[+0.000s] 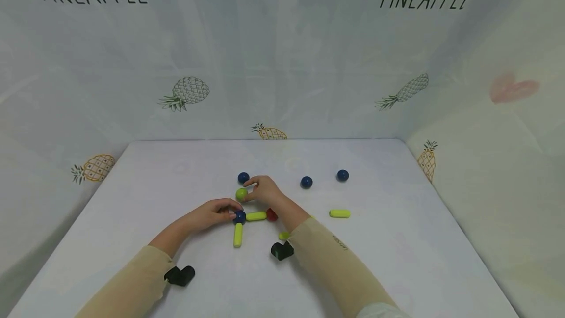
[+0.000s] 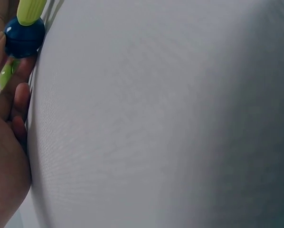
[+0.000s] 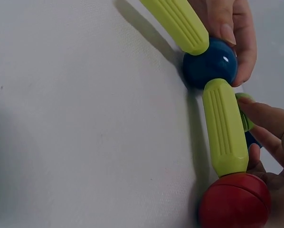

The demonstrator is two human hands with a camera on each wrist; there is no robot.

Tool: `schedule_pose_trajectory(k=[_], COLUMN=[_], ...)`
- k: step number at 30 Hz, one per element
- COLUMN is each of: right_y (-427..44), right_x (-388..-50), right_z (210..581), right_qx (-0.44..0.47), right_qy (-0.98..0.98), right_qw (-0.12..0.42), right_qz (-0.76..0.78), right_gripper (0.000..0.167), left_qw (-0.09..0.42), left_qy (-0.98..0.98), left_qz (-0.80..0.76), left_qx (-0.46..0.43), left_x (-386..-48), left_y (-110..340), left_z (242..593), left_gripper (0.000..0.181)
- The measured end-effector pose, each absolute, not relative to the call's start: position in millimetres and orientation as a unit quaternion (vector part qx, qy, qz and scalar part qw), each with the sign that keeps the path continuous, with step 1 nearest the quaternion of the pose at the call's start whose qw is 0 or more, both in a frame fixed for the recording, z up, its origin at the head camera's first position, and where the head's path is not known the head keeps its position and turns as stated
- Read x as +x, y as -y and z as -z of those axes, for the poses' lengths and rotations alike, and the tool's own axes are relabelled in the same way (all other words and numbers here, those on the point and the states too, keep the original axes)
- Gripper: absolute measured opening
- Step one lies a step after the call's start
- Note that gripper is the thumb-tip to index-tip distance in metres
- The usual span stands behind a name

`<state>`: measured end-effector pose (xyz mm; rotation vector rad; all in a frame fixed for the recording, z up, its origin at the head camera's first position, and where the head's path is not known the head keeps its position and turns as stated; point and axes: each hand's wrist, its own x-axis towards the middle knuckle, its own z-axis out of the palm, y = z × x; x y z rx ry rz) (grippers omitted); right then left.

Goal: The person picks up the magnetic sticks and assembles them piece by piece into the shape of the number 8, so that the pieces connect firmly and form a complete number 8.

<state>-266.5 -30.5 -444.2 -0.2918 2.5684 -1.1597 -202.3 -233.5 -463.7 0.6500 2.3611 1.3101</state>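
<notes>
My left hand pinches a blue ball between thumb and fingers. Two lime-green ribbed rods join this ball: one rod points toward me, the other runs right to a red ball. Beyond the joined pieces, my right hand reaches to a green ball. Its thumb touches that ball, while the index finger is spread above it, near another blue ball. In the left wrist view, the held blue ball shows beside the fingers.
Two more blue balls lie at the back right. A loose lime-green rod lies right of my right forearm, and another rod is partly hidden by the sleeve. Pineapple-print cloth hangs behind the white table.
</notes>
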Motion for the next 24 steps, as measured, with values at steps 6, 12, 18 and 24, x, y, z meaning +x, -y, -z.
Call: schedule_pose_trajectory(k=[6, 12, 18, 24], right_y=[32.1, 31.1, 25.6, 14.9], right_x=[-264.4, -263.9, -261.7, -260.9], right_z=[441.8, 441.4, 441.8, 446.1], right_qx=[-0.089, -0.092, -0.095, -0.106], right_qy=[-0.896, -0.897, -0.881, -0.856], right_qw=[0.162, 0.160, 0.164, 0.159], right_qz=[0.403, 0.402, 0.434, 0.479], right_gripper=[0.034, 0.031, 0.032, 0.033], left_qw=[0.183, 0.183, 0.185, 0.185], left_qy=[-0.840, -0.844, -0.849, -0.853], left_qz=[-0.463, -0.458, -0.447, -0.440], left_qx=[0.216, 0.213, 0.214, 0.212], left_x=[-201.5, -200.7, -199.1, -199.8], left_y=[233.7, 233.5, 232.0, 231.6], left_z=[465.5, 465.6, 463.8, 463.8], left_gripper=[0.025, 0.028, 0.028, 0.028])
